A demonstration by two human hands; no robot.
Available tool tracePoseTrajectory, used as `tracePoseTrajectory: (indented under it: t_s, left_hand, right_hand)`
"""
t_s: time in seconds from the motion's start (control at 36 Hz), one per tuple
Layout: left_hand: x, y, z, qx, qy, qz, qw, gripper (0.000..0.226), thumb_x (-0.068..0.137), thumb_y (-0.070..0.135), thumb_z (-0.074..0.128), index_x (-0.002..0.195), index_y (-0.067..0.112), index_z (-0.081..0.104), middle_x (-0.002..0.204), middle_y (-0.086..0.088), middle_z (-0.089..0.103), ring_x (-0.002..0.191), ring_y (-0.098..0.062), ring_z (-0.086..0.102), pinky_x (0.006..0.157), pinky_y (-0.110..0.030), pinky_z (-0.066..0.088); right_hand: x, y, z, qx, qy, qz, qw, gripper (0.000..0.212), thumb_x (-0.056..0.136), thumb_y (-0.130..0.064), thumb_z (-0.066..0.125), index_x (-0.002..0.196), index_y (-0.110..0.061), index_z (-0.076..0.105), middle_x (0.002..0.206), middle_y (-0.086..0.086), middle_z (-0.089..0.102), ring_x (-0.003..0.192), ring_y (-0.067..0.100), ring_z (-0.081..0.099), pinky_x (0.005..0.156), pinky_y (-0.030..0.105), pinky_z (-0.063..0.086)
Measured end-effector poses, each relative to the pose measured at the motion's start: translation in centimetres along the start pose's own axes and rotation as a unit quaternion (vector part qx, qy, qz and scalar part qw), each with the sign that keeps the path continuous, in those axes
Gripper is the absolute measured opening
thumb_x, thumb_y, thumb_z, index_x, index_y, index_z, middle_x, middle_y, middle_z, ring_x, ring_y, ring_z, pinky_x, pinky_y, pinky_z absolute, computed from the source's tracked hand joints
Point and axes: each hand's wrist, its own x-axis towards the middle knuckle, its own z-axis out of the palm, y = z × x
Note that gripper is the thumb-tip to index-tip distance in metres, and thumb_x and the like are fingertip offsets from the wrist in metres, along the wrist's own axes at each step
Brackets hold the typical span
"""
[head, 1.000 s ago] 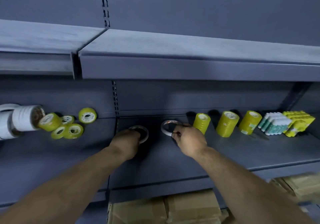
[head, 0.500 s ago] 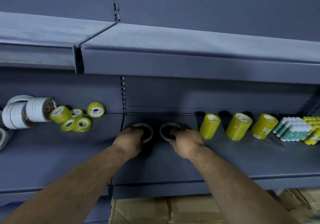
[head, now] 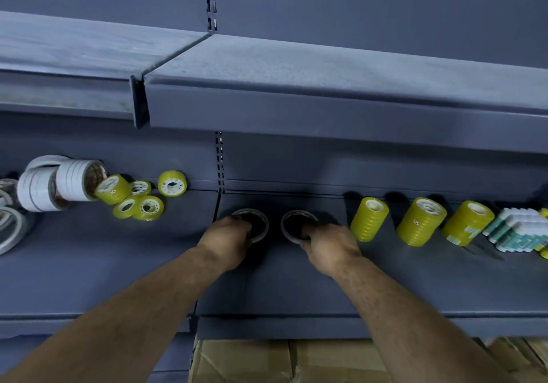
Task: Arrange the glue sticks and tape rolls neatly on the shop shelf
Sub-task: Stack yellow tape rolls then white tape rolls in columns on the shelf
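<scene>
Two grey tape rolls stand side by side on the grey shelf [head: 296, 282], near its left end. My left hand [head: 226, 241] grips the left tape roll [head: 261, 225], fingers curled into its dark core. My right hand [head: 329, 243] grips the right tape roll [head: 289, 222] the same way. To their right stand three stacks of yellow tape [head: 369, 218], [head: 421, 221], [head: 467, 222], then a pack of white and green glue sticks [head: 517, 230] and a yellow pack [head: 544, 213] at the frame edge.
On the neighbouring shelf to the left lie loose yellow tape rolls [head: 139, 197] and stacks of white tape [head: 59, 182]. An upper shelf [head: 326, 95] overhangs the work area. Cardboard boxes [head: 281, 362] sit below the shelf.
My right hand lowered its tilted roll onto the shelf beside the left roll. The view shifted slightly left, so the items on the right moved toward the frame edge.
</scene>
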Motion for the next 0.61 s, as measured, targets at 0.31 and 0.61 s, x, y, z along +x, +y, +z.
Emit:
tracePoseTrajectory:
  t_s: [0.31,0.61]
  left_hand:
    - [-0.3,0.2,0.4,-0.029,-0.006,-0.018,0.999,0.017,0.099,0.023,0.051,0.111,0.019,0.062,0.120,-0.006,0.063,0.106,-0.026,0.060,0.081,-0.029,0.047]
    - [-1.5,0.5,-1.5,-0.108,0.028,-0.029,0.993,0.048,0.093,0.031,0.058,0.140,0.026,0.049,0.151,-0.004,0.037,0.135,-0.027,0.041,0.107,-0.032,0.042]
  right_hand:
    - [-0.3,-0.1,0.0,-0.014,0.009,-0.005,1.000,0.026,0.103,-0.039,0.046,0.117,-0.023,0.062,0.110,0.003,0.070,0.098,0.026,0.067,0.066,0.027,0.038]
    - [0.0,0.9,1.0,0.004,0.036,-0.002,0.999,0.039,0.097,-0.054,0.051,0.129,-0.033,0.059,0.121,-0.004,0.068,0.108,0.019,0.065,0.078,0.027,0.049]
